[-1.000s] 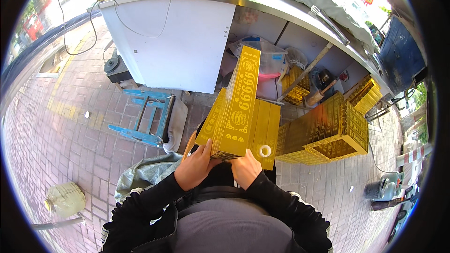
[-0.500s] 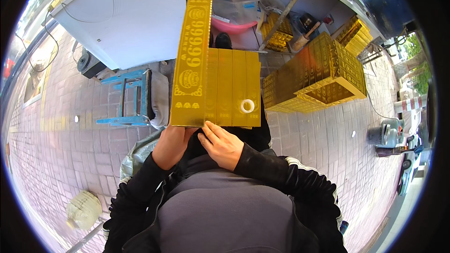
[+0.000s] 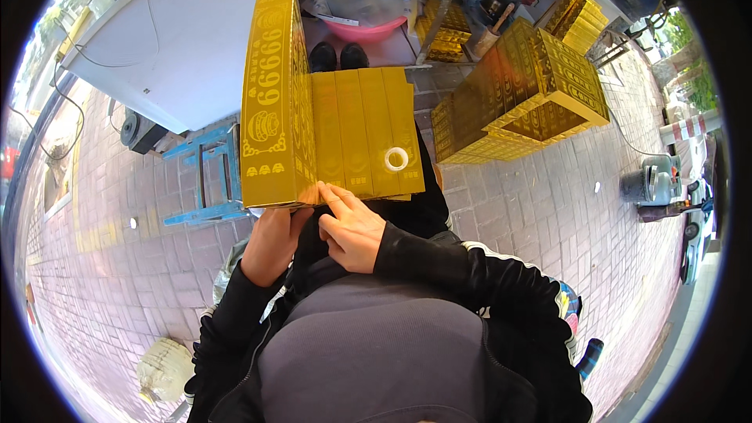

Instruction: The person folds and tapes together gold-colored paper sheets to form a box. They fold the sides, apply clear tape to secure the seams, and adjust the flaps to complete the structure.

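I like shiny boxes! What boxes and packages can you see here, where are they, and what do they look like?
Flat gold box: held at its near edge by the left hand and right hand, half folded, red print on one panel.
Tape roll: small white ring lying on that box.
Stacked gold boxes: on the brick pavement to the right, a big blocky pile.
Clear plastic bag: above the pink basin.

Black sleeves [image 3: 439, 262] — white-striped, grey front [image 3: 376, 352]
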Available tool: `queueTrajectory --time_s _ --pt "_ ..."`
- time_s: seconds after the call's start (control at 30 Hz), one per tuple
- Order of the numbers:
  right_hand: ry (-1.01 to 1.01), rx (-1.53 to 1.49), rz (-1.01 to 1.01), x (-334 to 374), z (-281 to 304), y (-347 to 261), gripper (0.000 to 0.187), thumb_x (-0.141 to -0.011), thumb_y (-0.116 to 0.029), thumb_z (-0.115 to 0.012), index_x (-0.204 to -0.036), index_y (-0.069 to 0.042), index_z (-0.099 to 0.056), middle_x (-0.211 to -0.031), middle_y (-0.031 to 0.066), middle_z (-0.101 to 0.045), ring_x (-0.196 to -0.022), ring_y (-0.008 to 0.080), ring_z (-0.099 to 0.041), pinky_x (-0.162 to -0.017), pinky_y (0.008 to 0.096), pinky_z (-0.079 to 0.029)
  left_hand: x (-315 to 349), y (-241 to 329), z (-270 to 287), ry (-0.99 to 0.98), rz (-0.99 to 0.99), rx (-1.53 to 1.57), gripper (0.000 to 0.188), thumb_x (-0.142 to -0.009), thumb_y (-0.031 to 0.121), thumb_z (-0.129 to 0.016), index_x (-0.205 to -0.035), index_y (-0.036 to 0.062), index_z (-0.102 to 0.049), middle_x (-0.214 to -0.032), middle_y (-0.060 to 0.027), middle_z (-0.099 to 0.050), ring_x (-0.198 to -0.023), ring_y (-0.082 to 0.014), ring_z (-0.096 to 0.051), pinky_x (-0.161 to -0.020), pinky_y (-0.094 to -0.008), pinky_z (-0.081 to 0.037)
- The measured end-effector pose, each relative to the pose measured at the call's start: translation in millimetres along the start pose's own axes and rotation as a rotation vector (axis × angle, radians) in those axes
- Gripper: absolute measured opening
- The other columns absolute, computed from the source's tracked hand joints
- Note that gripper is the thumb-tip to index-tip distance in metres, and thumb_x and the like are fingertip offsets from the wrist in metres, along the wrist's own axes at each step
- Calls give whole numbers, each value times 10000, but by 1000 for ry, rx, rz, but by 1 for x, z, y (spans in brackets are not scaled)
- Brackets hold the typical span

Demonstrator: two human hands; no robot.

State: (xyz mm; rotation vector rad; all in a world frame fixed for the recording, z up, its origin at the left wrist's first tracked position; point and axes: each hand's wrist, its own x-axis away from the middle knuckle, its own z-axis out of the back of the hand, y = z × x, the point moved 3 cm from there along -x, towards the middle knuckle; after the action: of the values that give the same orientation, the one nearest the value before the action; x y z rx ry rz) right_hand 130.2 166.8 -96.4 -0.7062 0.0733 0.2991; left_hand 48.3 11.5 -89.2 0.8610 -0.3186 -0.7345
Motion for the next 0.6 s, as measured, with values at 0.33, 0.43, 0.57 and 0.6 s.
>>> queueTrajectory --time_s 0.33,0.43,0.57,0.6 --pt "-213 -134 -77 4 22 -10 128 -814 -133 -692 -847 -40 -612 -1341 286 -568 -1294 464 -486 -1083 475 -418 0 0 1 -10 4 -15 217 -996 107 -590 -1172 -14 -625 -1111 -256 -661 -1029 -471 -613 -821 -485 -503" --pt "-245 -98 -330 -15 48 6 165 -867 -245 -614 -856 -81 -633 -884 171 -691 -873 391 -680 -750 506 -538 1 3 4 11 25 -46 258 -970 141 -645 -1177 -12 -629 -1108 -246 -666 -1035 -463 -615 -839 -473 -504" --pt "65 132 -259 -68 87 47 186 -879 -174 -607 -1019 -52 -611 -897 175 -682 -904 369 -668 -794 487 -538 -2 10 9 79 -38 -133 471 -873 219 -790 -1235 -14 -599 -1135 -226 -671 -1060 -440 -617 -908 -447 -489" --pt "10 225 -252 -83 89 61 258 -859 -144 -620 -1090 -31 -594 -992 188 -675 -993 371 -649 -854 476 -530 -2 12 10 117 -69 -158 543 -843 241 -828 -1257 -16 -587 -1151 -221 -671 -1074 -430 -618 -935 -437 -482"
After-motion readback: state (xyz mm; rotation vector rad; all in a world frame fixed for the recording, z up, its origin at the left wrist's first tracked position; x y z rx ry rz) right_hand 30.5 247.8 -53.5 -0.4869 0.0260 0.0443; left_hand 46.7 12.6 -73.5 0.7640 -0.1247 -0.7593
